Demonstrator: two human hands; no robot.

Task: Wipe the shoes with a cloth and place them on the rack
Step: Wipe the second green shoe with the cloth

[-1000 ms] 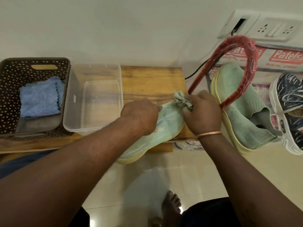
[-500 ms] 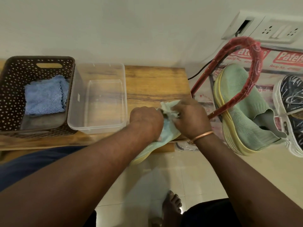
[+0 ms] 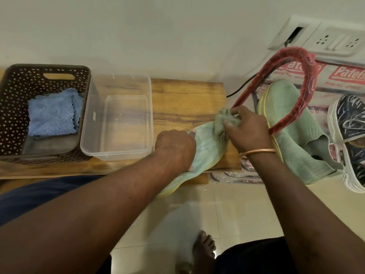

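**Cloth at the far end of a slanted shoe**

The mint-green knit shoe (image 3: 205, 147) lay on the wooden bench (image 3: 187, 101), its long axis diagonal. Its far end pointed away and to the right, toward the rack (image 3: 304, 72), and its near end hung over the bench's front edge. The left hand (image 3: 175, 149) gripped the shoe's middle, fingers curled over it. The right hand (image 3: 248, 131) pinched a bunched green cloth (image 3: 225, 121) against the shoe's far end. A matching second shoe (image 3: 292, 131) sat on the rack, just beside that hand.
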